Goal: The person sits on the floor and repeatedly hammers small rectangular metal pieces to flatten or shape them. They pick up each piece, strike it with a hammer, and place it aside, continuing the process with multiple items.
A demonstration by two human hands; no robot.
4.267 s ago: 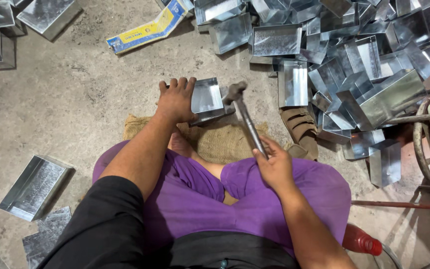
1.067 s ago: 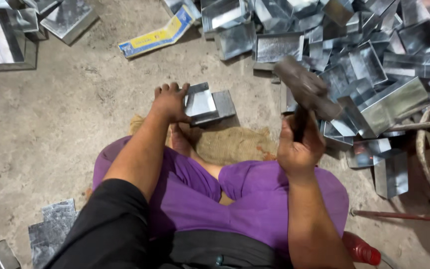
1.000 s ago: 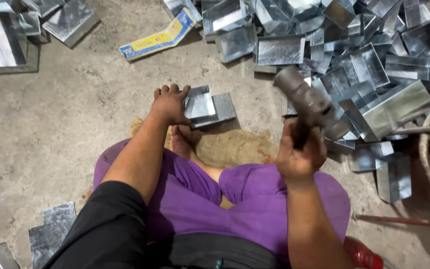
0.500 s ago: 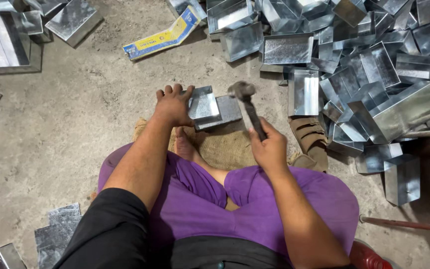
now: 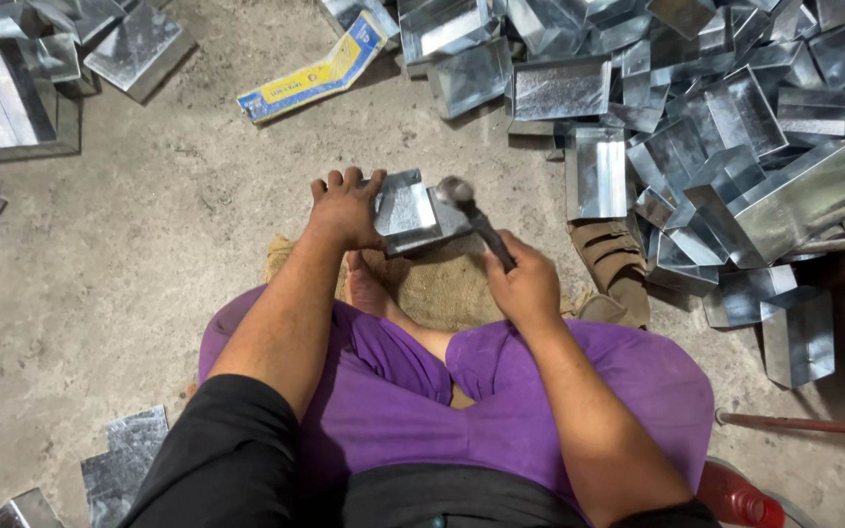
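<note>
I sit cross-legged on the concrete floor in purple trousers. My left hand (image 5: 344,206) presses down on the left edge of a small folded sheet-metal tray (image 5: 410,208) lying in front of my knees. My right hand (image 5: 525,281) grips the handle of a hammer (image 5: 471,214). The hammer's head rests low, at the tray's right edge. A piece of brown sackcloth (image 5: 442,284) lies under my legs and beneath the tray.
A big heap of shiny metal trays (image 5: 735,127) fills the upper right. More trays (image 5: 22,88) lie at the upper left, flat sheets (image 5: 124,460) at the lower left. A blue-and-yellow carton (image 5: 313,70) lies ahead. A brown sandal (image 5: 618,259), a red bottle (image 5: 740,499) and a rod (image 5: 804,424) sit right.
The hammer was raised high at my right a second ago. It has swung down onto the tray's right edge. My left hand has stayed on the tray.
</note>
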